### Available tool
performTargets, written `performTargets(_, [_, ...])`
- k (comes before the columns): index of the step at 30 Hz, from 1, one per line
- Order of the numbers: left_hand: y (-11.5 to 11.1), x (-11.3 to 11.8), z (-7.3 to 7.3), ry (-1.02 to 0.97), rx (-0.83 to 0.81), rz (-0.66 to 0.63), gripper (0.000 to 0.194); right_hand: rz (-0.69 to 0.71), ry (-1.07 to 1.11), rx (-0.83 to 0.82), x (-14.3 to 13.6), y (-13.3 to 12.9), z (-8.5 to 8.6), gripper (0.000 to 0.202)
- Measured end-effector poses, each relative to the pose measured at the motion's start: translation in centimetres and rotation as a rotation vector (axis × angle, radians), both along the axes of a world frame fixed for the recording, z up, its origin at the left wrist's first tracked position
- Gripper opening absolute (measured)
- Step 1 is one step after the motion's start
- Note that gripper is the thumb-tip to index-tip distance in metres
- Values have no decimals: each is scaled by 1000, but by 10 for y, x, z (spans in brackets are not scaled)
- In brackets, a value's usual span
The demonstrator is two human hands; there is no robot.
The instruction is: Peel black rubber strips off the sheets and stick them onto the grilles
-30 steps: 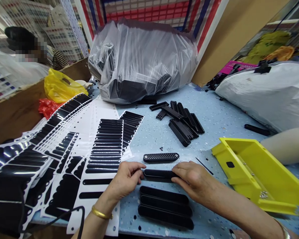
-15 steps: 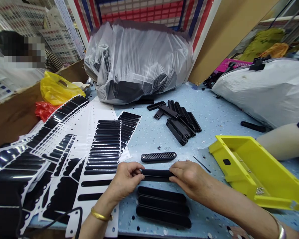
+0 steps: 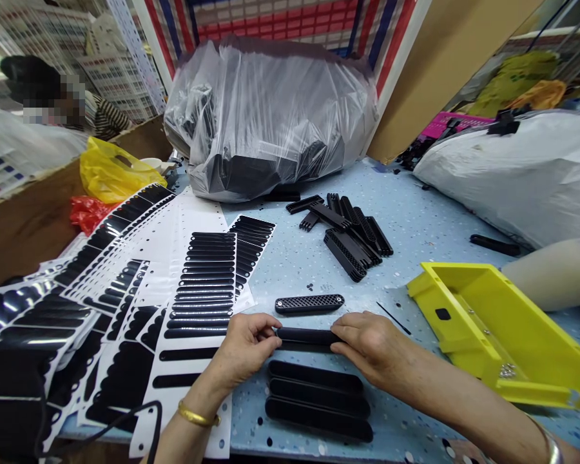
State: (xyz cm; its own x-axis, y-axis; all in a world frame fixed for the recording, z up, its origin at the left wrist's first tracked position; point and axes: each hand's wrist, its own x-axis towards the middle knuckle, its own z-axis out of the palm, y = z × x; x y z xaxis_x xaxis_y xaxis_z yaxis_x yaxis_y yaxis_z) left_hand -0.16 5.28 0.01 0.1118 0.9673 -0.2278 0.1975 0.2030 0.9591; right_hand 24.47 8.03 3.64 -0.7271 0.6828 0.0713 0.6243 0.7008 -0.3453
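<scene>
A long black plastic piece with rounded ends (image 3: 305,337) lies crosswise between my hands. My left hand (image 3: 249,345) pinches its left end between thumb and fingers. Its right end is gripped by my right hand (image 3: 367,341), whose fingers partly cover it. Just beyond sits a similar black piece with a lattice face (image 3: 309,303) and a small screw at each end. Nearer to me, several smooth black pieces (image 3: 319,401) lie side by side. Left of my left hand is a white sheet of black rounded strips (image 3: 200,283).
More strip sheets (image 3: 120,290) overlap at the left. A heap of black pieces (image 3: 350,225) lies farther back, before a large plastic bag (image 3: 275,122). At right stands a yellow bin (image 3: 468,348) with small metal screws. A thin black stick (image 3: 393,318) lies nearby. A person (image 3: 101,116) is at far left.
My hands keep the same hold on the black piece. The whole view has shifted very slightly, and the person at far left has moved a little to the right.
</scene>
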Motion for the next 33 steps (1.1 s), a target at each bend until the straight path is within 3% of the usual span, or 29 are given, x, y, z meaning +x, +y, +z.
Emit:
performTargets(12, [-1,0,-2,-34,-25,31,21,11,-68,48,-7,-3,4,20])
performTargets(22, [2,-2,4,-42,-84,1,22,-10,-70,36,-7,-3,3,19])
performTargets(33, [7,8,11,-27,-180,123,17,-30,1,-83,-1,1,4,13])
